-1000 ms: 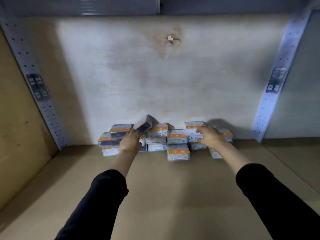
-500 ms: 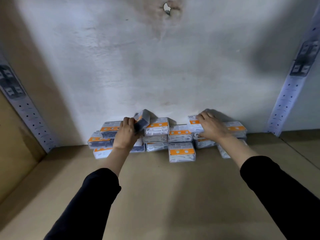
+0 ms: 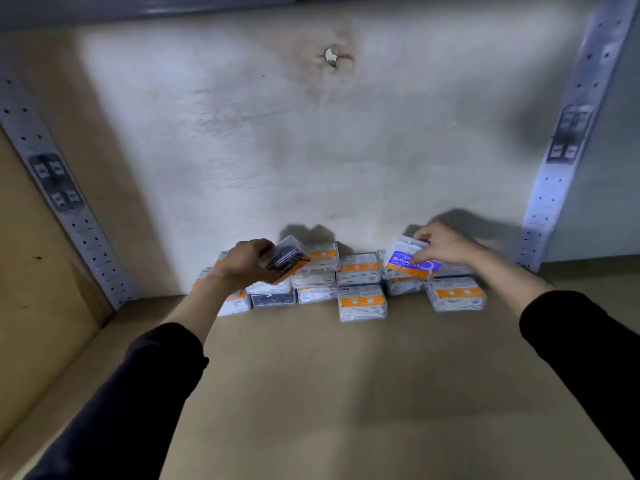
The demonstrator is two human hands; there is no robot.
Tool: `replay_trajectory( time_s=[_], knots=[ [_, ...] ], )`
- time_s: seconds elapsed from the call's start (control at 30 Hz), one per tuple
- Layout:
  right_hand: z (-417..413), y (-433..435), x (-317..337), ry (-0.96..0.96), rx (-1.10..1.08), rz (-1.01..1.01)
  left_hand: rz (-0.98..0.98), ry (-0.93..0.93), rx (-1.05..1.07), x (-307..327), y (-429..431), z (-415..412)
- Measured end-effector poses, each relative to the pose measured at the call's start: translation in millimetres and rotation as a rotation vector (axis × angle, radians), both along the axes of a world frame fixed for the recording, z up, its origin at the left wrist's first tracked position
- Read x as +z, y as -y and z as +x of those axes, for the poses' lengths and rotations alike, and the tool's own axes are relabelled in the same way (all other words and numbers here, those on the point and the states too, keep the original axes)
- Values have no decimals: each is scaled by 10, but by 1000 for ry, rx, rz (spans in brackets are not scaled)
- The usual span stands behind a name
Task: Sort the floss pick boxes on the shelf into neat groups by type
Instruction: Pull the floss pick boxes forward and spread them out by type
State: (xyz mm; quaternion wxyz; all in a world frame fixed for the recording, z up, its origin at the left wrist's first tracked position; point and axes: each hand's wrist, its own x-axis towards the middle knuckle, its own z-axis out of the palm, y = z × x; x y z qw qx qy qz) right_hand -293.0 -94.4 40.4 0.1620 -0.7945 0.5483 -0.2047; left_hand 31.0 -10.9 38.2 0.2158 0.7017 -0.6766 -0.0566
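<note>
Shelf (image 3: 346, 393), centre frame: one dark-filled box (image 3: 289, 259), grasped by left hand (image 3: 247, 261); one purple-label box (image 3: 407, 259), grasped by right hand (image 3: 443, 244); roughly a dozen orange-label boxes (image 3: 362, 301) piled beneath, some hidden.

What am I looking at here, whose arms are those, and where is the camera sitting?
There is no machine here. A person in black sleeves works with bare hands, and the single camera sits on their head, looking forward and down into a shelf bay.

The brown shelf board carries a pile of small clear floss pick boxes against the pale back wall. Most have orange labels, like the front orange-labelled box.

The left hand grips a box with dark contents, tilted over the pile. The right hand holds a purple-labelled box, its fingers curled round it.

A perforated metal upright stands at each side.
</note>
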Motion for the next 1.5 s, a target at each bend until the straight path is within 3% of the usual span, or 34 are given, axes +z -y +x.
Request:
replay_trajectory(
  time_s=[0.17, 0.27, 0.47, 0.77, 1.13, 1.5],
  knots=[
    [-151, -214, 129, 33, 13, 233, 284, -5, -108, 181, -274, -56],
    [-171, -420, 210, 15, 33, 319, 378, -65, -128, 256, -473, -114],
    [-162, -817, 327, 30, 57, 413, 479, 15, -109, 349, -752, -89],
    [-160, -1113, 416, -31, 71, 434, 515, 63, -93, 440, -1039, -61],
    [-616, -1196, 299, -263, -82, 311, 496, 350, 73, 306, -1397, 458],
    [-952, -1146, -7, -408, -208, 298, 495, 476, 119, -9, -1364, 852]
  ],
)
